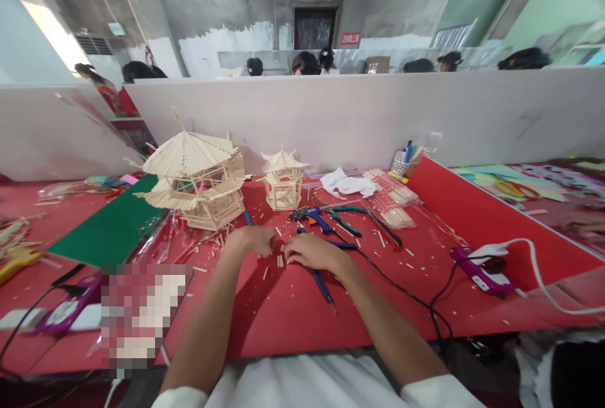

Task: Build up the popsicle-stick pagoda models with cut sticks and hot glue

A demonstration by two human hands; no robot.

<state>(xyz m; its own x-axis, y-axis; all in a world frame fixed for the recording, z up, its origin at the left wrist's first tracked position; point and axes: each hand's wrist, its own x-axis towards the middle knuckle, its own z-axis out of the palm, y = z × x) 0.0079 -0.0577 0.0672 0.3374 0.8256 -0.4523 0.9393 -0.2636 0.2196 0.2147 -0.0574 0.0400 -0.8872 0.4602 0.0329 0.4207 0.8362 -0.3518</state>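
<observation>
My left hand (259, 241) rests low over the red tabletop (265, 326), its fingers curled in and whatever they pinch too small to make out. Close beside it, my right hand (312, 251) bends its fingers down to the table; what its fingertips hold is hidden. Short wooden stick pieces (280, 261) lie between the two hands. Under and below my right hand lies a blue-handled pointed tool (323, 287). Just beyond the hands are a blue glue gun (317, 217) and green-handled pliers (347, 224). A small wooden-stick pavilion (283, 188) stands behind them.
A larger stick pavilion (201, 184) stands left, near a green board (101, 231). Packs of sticks (392, 203), a white cloth (347, 183) and a pen basket (401, 164) sit at the back. A power strip (486, 272) with cables lies right, before a red divider (491, 219).
</observation>
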